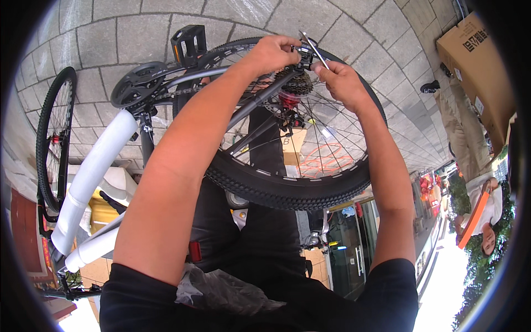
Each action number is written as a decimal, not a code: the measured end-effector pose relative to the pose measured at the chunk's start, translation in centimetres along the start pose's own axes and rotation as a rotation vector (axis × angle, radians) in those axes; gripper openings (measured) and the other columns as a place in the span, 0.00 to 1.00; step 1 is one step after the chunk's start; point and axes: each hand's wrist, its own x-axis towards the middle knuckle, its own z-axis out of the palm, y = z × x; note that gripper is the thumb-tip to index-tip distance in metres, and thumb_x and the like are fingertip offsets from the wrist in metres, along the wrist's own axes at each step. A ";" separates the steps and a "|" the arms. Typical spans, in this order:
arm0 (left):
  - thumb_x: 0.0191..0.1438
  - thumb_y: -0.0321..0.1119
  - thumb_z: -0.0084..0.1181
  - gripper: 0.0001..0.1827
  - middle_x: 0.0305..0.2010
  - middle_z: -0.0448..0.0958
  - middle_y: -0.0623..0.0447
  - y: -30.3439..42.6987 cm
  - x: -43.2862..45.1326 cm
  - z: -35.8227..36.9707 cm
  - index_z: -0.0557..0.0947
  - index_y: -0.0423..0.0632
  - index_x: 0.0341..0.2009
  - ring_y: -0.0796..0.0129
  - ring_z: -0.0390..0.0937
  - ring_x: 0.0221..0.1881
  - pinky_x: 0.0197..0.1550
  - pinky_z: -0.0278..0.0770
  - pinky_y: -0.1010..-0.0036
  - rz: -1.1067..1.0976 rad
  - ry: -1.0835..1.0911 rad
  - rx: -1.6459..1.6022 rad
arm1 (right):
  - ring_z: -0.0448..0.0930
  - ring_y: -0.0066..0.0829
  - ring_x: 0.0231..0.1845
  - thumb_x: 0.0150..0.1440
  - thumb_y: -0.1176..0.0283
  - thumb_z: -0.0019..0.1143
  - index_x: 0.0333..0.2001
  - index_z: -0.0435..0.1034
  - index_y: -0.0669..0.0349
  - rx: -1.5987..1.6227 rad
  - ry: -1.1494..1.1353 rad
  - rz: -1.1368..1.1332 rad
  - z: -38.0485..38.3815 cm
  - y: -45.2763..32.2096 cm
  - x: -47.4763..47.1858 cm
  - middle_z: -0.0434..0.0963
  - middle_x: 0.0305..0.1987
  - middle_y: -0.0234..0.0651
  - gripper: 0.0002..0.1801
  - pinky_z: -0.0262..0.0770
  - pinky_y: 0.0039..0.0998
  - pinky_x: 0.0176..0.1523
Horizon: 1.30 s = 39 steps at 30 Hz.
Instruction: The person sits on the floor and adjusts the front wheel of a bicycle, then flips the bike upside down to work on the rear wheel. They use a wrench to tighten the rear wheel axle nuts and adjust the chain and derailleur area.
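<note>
A bicycle's rear wheel (pixel 290 189) with a knobbly black tyre lies before me, fitted in a dark grey frame (pixel 261 97). My left hand (pixel 276 54) is at the frame's rear end, its fingertips closed around a small dark part beside the axle. In my right hand (pixel 342 83) is a slim silver metal tool (pixel 316 50), perhaps a wrench, slanting across the black derailleur area (pixel 306 56). Just below the hands sit the cassette (pixel 293 83) and a red hub (pixel 289 99). Left of them are the chainring (pixel 139 85) and a black pedal (pixel 188 45). Fingers hide the exact contact points.
White foam sleeves (pixel 97 178) wrap frame tubes on the left, near another wheel (pixel 56 139). Under the spokes lie an orange cord (pixel 325 159) and a small cardboard box (pixel 293 143). At right, a person (pixel 483 203) holds an orange object beside a large carton (pixel 477 74).
</note>
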 end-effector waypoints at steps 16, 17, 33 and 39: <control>0.65 0.26 0.59 0.22 0.49 0.85 0.48 -2.9 1.6 0.4 0.80 0.43 0.63 0.72 0.80 0.41 0.42 0.81 0.72 0.133 -0.011 0.091 | 0.84 0.31 0.34 0.62 0.62 0.63 0.47 0.82 0.60 -0.140 0.259 -0.314 4.2 0.6 1.9 0.85 0.33 0.42 0.15 0.78 0.33 0.42; 0.65 0.25 0.58 0.22 0.50 0.85 0.48 -3.0 1.7 0.3 0.80 0.44 0.64 0.72 0.80 0.42 0.42 0.81 0.72 0.139 -0.015 0.097 | 0.84 0.37 0.35 0.63 0.61 0.62 0.47 0.82 0.59 -0.200 0.327 -0.347 4.9 0.6 2.0 0.85 0.34 0.44 0.16 0.79 0.36 0.43; 0.60 0.14 0.51 0.29 0.57 0.85 0.45 -2.4 1.0 -0.2 0.80 0.47 0.65 0.65 0.81 0.56 0.60 0.76 0.70 0.082 -0.121 -0.104 | 0.83 0.58 0.47 0.63 0.61 0.55 0.48 0.81 0.59 -0.305 0.385 -0.365 6.4 1.1 3.2 0.83 0.43 0.55 0.17 0.78 0.50 0.53; 0.61 0.15 0.50 0.29 0.58 0.84 0.48 -2.1 0.7 -0.4 0.78 0.49 0.66 0.69 0.79 0.52 0.54 0.77 0.72 0.080 -0.120 -0.091 | 0.83 0.58 0.47 0.62 0.61 0.56 0.47 0.80 0.61 -0.361 0.454 -0.380 7.3 1.1 3.3 0.83 0.43 0.55 0.17 0.78 0.51 0.53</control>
